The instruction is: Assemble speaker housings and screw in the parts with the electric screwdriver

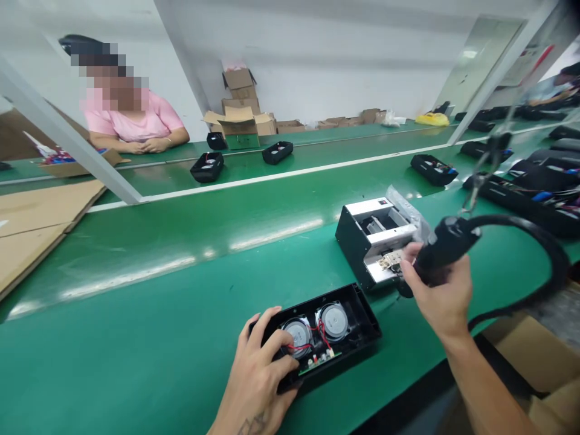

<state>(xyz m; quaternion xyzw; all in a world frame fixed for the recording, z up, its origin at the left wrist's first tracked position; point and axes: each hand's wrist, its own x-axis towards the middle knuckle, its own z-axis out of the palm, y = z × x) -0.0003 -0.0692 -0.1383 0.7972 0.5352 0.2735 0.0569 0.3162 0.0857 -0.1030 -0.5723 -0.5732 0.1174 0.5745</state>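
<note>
My left hand [256, 368] grips the near edge of an open black plastic speaker housing [360, 314], its fingers resting beside the speakers. Inside are two round speakers [299, 337] [332, 320], red wires [321, 333] and a small green circuit board [319, 362]. My right hand [439, 290] holds a black electric screwdriver [444, 251] with a thick hanging cable [539, 260]. Its tip is hidden behind my fingers, close to a black-and-silver metal-framed unit [376, 241] lying on the bench. A clear plastic bag [405, 208] lies against that unit.
The green workbench [136, 338] runs across the view. Several black housings [534, 193] lie along the right side. A glass partition frame [58, 130] separates a far bench, where a person in a pink shirt [131, 121] sits. Cardboard boxes [240, 103] stand beyond.
</note>
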